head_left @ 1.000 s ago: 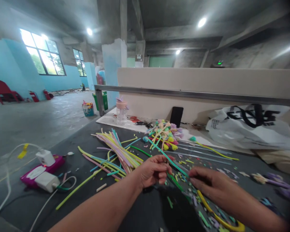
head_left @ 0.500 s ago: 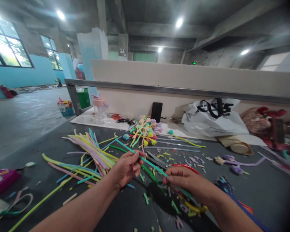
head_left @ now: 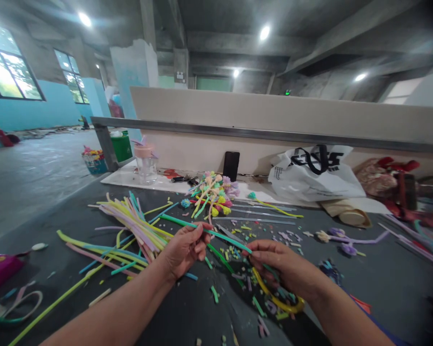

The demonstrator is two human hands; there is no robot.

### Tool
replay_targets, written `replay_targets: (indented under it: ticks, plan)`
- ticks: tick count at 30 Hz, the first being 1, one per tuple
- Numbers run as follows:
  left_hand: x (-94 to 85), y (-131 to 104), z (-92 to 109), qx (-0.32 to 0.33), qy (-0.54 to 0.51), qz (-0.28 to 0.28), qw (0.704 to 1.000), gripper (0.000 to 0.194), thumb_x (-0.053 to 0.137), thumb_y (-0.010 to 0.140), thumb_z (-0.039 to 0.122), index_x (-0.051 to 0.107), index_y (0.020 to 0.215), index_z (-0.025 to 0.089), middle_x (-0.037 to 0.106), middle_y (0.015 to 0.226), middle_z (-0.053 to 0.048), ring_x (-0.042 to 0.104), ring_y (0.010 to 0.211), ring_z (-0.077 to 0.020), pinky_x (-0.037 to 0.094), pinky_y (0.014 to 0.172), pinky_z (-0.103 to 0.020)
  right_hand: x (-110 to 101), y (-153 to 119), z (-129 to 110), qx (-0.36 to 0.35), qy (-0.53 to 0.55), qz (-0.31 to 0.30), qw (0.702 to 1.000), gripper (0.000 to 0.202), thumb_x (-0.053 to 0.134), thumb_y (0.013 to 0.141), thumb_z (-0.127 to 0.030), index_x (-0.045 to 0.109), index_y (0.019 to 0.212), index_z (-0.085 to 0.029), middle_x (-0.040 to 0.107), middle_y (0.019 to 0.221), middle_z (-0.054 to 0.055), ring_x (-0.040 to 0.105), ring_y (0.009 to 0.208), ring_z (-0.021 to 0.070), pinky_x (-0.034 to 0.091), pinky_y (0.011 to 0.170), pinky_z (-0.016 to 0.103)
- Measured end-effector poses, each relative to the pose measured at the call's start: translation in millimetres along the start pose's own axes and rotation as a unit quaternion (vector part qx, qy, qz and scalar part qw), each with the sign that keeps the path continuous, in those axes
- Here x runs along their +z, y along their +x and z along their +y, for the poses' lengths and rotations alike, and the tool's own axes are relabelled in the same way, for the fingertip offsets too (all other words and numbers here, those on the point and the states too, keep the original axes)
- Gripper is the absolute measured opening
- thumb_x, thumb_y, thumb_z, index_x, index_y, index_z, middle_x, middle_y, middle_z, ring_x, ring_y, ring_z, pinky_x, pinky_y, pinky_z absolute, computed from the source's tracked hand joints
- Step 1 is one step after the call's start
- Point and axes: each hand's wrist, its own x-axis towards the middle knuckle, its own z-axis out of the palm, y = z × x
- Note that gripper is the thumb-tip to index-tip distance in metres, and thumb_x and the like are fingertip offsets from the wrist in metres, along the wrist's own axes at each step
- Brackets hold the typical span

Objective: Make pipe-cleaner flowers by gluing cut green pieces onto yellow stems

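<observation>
A teal pipe cleaner (head_left: 225, 237) stretches between my hands, running slantwise above the dark table. My left hand (head_left: 189, 245) pinches it near the middle, and its far end sticks out to the upper left. My right hand (head_left: 274, 259) is closed on its near end with thumb and fingers. A scissor blade (head_left: 231, 234) shows just beyond the pipe cleaner. A yellow scissor handle (head_left: 292, 307) curves below my right hand; whether the fingers are in it is hidden. Left of my left hand lies a bundle of coloured pipe cleaners (head_left: 130, 218).
Small cut pieces (head_left: 260, 305) litter the table. Behind them are pipe-cleaner flowers (head_left: 216, 192), a phone (head_left: 231, 166), a clear cup (head_left: 146, 166) and a white bag (head_left: 313, 175). Purple flowers (head_left: 348, 248) lie to the right. A magenta glue gun-like tool (head_left: 3, 269) is at left.
The teal pipe cleaner has tilted flatter, its far end lower. My right hand has risen slightly. The red handle seen beside it before is hidden, and more of the yellow handle shows.
</observation>
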Motion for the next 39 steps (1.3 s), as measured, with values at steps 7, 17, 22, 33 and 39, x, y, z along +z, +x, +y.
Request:
replay_targets:
  ticks: [7, 17, 22, 33, 39]
  plan:
    - [0.8, 1.3, 0.0, 0.012, -0.001, 0.019, 1.000, 0.022, 0.059, 0.077, 0.030, 0.064, 0.089, 0.012, 0.053, 0.063, 0.001, 0.033, 0.040, 0.0001, 0.034, 0.039, -0.014, -22.6, 1.6, 2.0, 0.006, -0.114, 0.041, 0.993, 0.032, 0.063, 0.071, -0.045, 0.058, 0.080, -0.014, 0.041, 0.052, -0.007, 0.024, 0.038, 0.0009, 0.012, 0.036, 0.017]
    - [4.3, -0.9, -1.7, 0.002, 0.018, 0.005, 1.000, 0.024, 0.063, 0.073, 0.032, 0.066, 0.084, 0.011, 0.053, 0.062, 0.001, 0.032, 0.039, -0.0003, 0.036, 0.039, -0.016, -25.9, 6.0, 1.3, -0.041, -0.285, 0.131, 0.949, 0.030, 0.057, 0.071, -0.046, 0.056, 0.068, -0.016, 0.039, 0.050, -0.006, 0.029, 0.045, 0.0065, 0.020, 0.043, 0.020]
    - [5.1, -2.2, -4.0, -0.002, 0.018, -0.001, 1.000, 0.021, 0.061, 0.075, 0.028, 0.066, 0.086, 0.011, 0.055, 0.064, 0.000, 0.033, 0.040, -0.0004, 0.037, 0.040, -0.017, -27.3, 8.6, 1.7, -0.068, -0.324, 0.181, 0.926, 0.026, 0.054, 0.072, -0.042, 0.055, 0.065, -0.017, 0.040, 0.050, -0.006, 0.033, 0.046, 0.0084, 0.023, 0.043, 0.020]
    - [9.8, -9.0, -0.1, -0.011, 0.061, -0.063, 0.996, 0.034, 0.064, 0.070, 0.016, 0.061, 0.104, 0.018, 0.057, 0.077, -0.002, 0.040, 0.045, -0.0020, 0.044, 0.046, -0.020, -24.7, 2.2, 1.9, -0.082, -0.164, 0.131, 0.974, 0.033, 0.054, 0.075, -0.049, 0.047, 0.070, -0.017, 0.035, 0.050, -0.009, 0.023, 0.040, 0.0037, 0.015, 0.038, 0.017]
    - [10.1, -8.8, -4.7, -0.036, 0.101, -0.062, 0.992, 0.010, 0.058, 0.072, 0.014, 0.064, 0.078, 0.012, 0.055, 0.065, -0.001, 0.043, 0.044, -0.0044, 0.048, 0.048, -0.024, -11.0, 5.6, 7.8, -0.104, -0.068, 0.080, 0.989, 0.027, 0.051, 0.080, -0.044, 0.045, 0.076, -0.018, 0.038, 0.049, -0.009, 0.022, 0.036, 0.0028, 0.014, 0.035, 0.016]
